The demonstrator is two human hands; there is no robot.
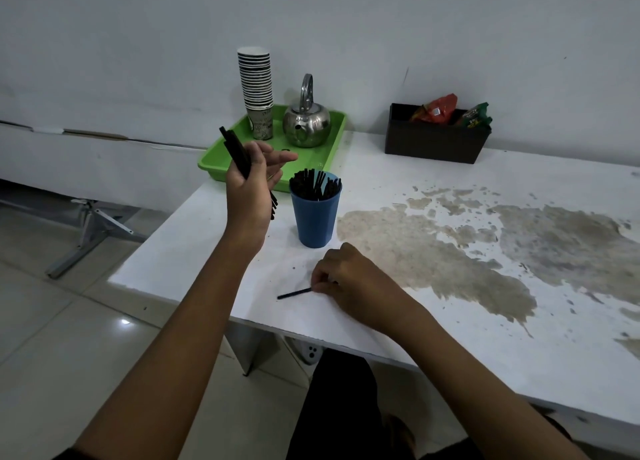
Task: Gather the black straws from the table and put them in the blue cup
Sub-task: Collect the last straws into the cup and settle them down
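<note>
Overhead, the left hand [251, 182] is raised just left of the blue cup [316, 213], gripping a bundle [239, 154] of black straws, index finger extended. More straws [313, 184] stand inside the cup. In front of the cup, the right hand [341, 279] rests on the table [415, 321], fingertips pinching one end of a lone straw [294, 293] lying flat.

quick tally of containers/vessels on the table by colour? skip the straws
Blue: 1, cup holding straws
Green: 1, tray
Black: 1, box with snack packets
Silver: 1, kettle on the tray
White: 1, stack of paper cups on the tray; cups in it too many to count reliably
Total: 5
</note>
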